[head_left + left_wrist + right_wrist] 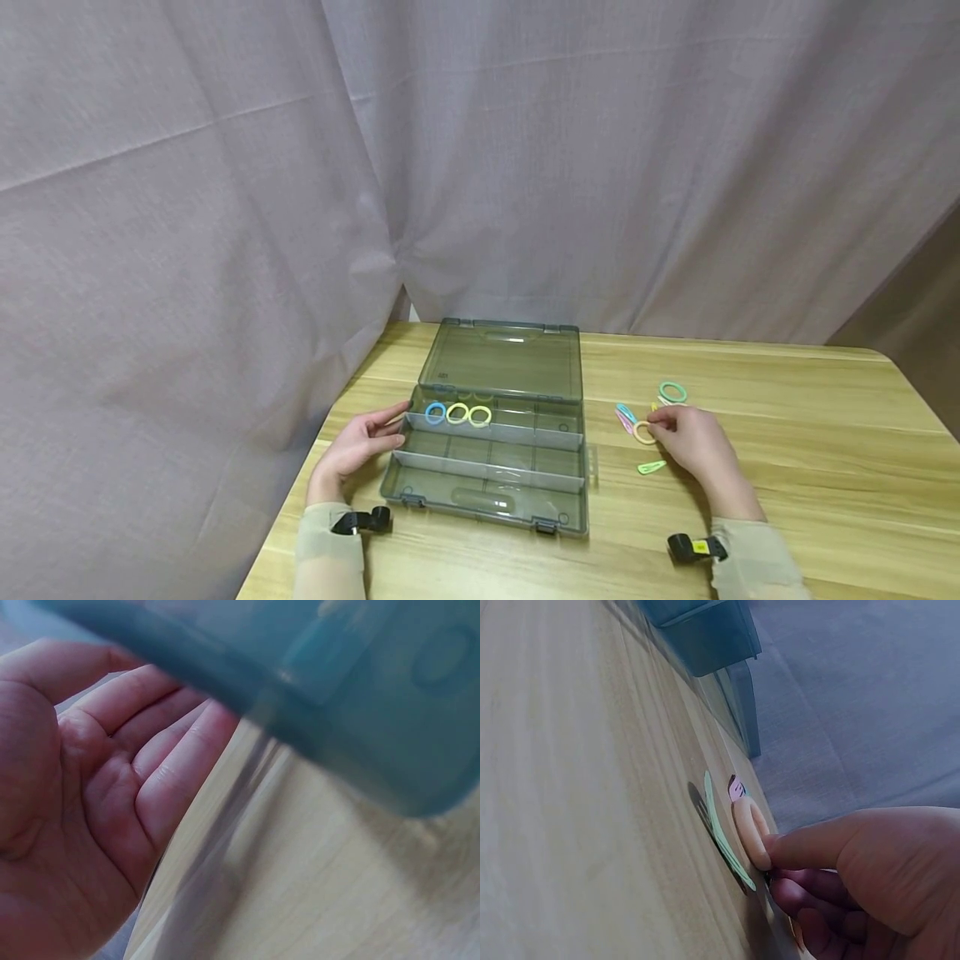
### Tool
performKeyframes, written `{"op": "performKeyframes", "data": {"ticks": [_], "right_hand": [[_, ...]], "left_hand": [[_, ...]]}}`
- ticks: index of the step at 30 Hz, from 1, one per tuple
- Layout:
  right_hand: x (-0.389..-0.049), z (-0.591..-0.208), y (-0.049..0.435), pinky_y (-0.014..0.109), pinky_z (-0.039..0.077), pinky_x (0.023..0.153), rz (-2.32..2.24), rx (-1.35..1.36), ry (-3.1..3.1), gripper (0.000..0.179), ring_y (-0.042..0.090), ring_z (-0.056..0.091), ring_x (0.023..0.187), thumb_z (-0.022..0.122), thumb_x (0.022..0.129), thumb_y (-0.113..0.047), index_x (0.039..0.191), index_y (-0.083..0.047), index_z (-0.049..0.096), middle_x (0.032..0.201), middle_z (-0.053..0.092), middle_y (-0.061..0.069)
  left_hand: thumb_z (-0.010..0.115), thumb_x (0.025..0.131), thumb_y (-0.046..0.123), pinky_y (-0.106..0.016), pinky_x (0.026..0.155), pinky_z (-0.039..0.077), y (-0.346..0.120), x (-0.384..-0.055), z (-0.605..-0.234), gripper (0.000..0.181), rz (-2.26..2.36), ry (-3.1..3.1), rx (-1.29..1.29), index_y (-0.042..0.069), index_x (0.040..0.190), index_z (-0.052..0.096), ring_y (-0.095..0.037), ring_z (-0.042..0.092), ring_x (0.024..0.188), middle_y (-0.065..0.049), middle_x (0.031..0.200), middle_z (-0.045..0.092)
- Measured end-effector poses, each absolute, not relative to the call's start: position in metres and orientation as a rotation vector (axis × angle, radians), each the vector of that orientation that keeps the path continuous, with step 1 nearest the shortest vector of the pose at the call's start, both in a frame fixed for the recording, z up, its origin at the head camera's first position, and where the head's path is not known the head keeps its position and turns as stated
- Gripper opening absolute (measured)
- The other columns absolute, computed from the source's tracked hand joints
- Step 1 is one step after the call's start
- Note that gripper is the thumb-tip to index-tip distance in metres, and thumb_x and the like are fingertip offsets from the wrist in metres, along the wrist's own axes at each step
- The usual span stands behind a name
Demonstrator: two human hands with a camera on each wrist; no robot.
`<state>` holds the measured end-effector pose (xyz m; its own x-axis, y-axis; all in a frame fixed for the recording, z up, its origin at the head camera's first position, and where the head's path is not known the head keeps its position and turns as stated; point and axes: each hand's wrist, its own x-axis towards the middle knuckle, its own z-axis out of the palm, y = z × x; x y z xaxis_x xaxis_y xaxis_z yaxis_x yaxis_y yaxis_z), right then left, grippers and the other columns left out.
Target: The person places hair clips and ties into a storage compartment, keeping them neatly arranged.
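A grey curtain [480,167] is hanging behind a wood-grained counter [810,450], where a divided case [510,360] is lying open, holding three rings [448,413] in its back row. The left hand [356,444] is touching the case's side with loosely extended fingers; the right hand [693,437] is pinching a peach ring [745,834] to the case's right, near a green clip [651,467], and partly hiding small pieces [654,407] behind.

A grey curtain [525,183] hangs behind the wood-grained table [825,467]
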<state>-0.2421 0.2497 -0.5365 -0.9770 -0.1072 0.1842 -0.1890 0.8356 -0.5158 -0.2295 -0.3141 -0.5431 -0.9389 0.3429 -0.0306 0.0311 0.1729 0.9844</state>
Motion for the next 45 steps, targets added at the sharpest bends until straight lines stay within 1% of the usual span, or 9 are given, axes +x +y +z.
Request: {"op": "performKeyframes", "data": {"ticks": [5,10,20,34,39,45], "right_hand": [[-0.2414,-0.5360,0.2498,0.048,0.056,0.075,0.815,0.247,-2.887,0.015,0.020,0.067,0.080,0.080,0.093,-0.015,0.102,-0.003,0.081,0.084,0.074,-0.001],[-0.2411,-0.5355,0.2494,0.049,0.056,0.074,0.804,0.251,-2.885,0.013,0.021,0.067,0.079,0.079,0.093,-0.014,0.100,-0.003,0.081,0.083,0.074,-0.001],[-0.2404,-0.5355,0.2491,0.048,0.056,0.072,0.812,0.251,-2.871,0.010,0.021,0.067,0.078,0.079,0.092,-0.012,0.096,-0.003,0.081,0.082,0.074,0.000],[-0.2408,-0.5327,0.2484,0.048,0.057,0.075,0.837,0.267,-2.858,0.007,0.022,0.069,0.080,0.078,0.095,-0.010,0.096,-0.004,0.080,0.084,0.074,0.001],[-0.2392,-0.5306,0.2487,0.046,0.057,0.074,0.856,0.255,-2.861,0.008,0.023,0.069,0.081,0.078,0.096,-0.010,0.098,-0.003,0.080,0.086,0.075,0.002],[-0.2393,-0.5298,0.2495,0.048,0.057,0.075,0.863,0.266,-2.860,0.008,0.024,0.070,0.083,0.079,0.097,-0.012,0.099,-0.004,0.080,0.089,0.076,0.005]], "left_hand": [[0.072,0.099,0.002,-0.024,0.115,0.043,-0.3131,-0.2290,-0.5432,0.067,1.837,2.208,0.360,-0.005,0.159,0.044,-0.044,0.042,0.148,-0.018,0.167,0.039],[0.071,0.099,0.001,-0.025,0.115,0.042,-0.3121,-0.2292,-0.5426,0.066,1.828,2.217,0.367,-0.004,0.159,0.044,-0.044,0.042,0.148,-0.018,0.167,0.038],[0.073,0.098,0.004,-0.023,0.114,0.043,-0.3126,-0.2301,-0.5427,0.067,1.821,2.229,0.368,-0.004,0.159,0.045,-0.043,0.043,0.148,-0.018,0.166,0.039],[0.072,0.098,0.002,-0.031,0.119,0.039,-0.3137,-0.2283,-0.5422,0.067,1.846,2.201,0.336,-0.003,0.159,0.044,-0.042,0.042,0.149,-0.017,0.167,0.039],[0.072,0.099,0.002,-0.028,0.117,0.041,-0.3131,-0.2283,-0.5420,0.067,1.831,2.216,0.349,-0.003,0.159,0.045,-0.043,0.042,0.149,-0.017,0.167,0.039],[0.072,0.098,0.001,-0.025,0.116,0.042,-0.3124,-0.2286,-0.5421,0.066,1.843,2.205,0.343,-0.004,0.159,0.045,-0.042,0.042,0.149,-0.017,0.167,0.039]]}}
